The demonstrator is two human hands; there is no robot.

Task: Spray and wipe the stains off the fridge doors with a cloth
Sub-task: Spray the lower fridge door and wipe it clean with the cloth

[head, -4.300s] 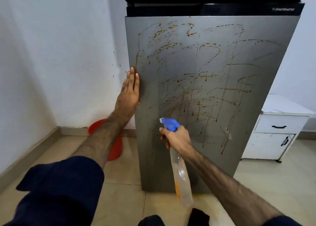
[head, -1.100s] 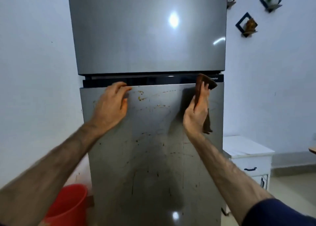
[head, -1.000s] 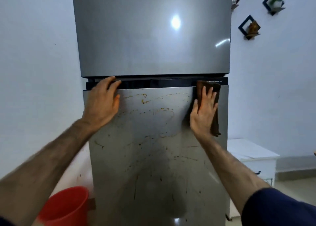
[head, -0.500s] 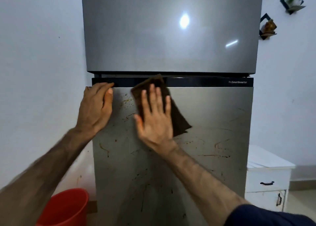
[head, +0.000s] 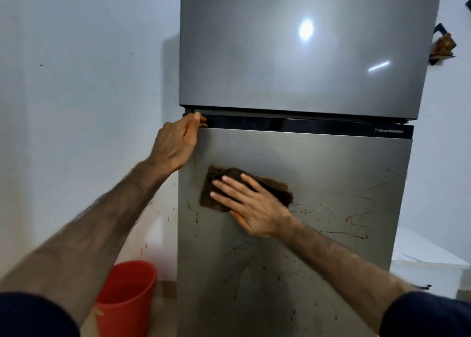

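Note:
A tall silver fridge fills the view, with a clean upper door (head: 293,56) and a lower door (head: 331,173) streaked with brown stains (head: 339,219) in its middle and right part. My right hand (head: 252,204) lies flat with spread fingers on a dark brown cloth (head: 275,189), pressing it against the upper left of the lower door. My left hand (head: 178,143) grips the top left corner of the lower door, fingers curled over its edge. The spray bottle is out of view.
A red bucket (head: 125,298) stands on the floor left of the fridge, by a white wall (head: 81,107) with small splatters. A white cabinet (head: 430,262) sits to the right. A small wall ornament (head: 443,46) hangs at the upper right.
My right hand has slid the cloth down from the top edge of the lower door to lower on its left side. My left hand has curled over the door's top corner. The top strip now looks clean.

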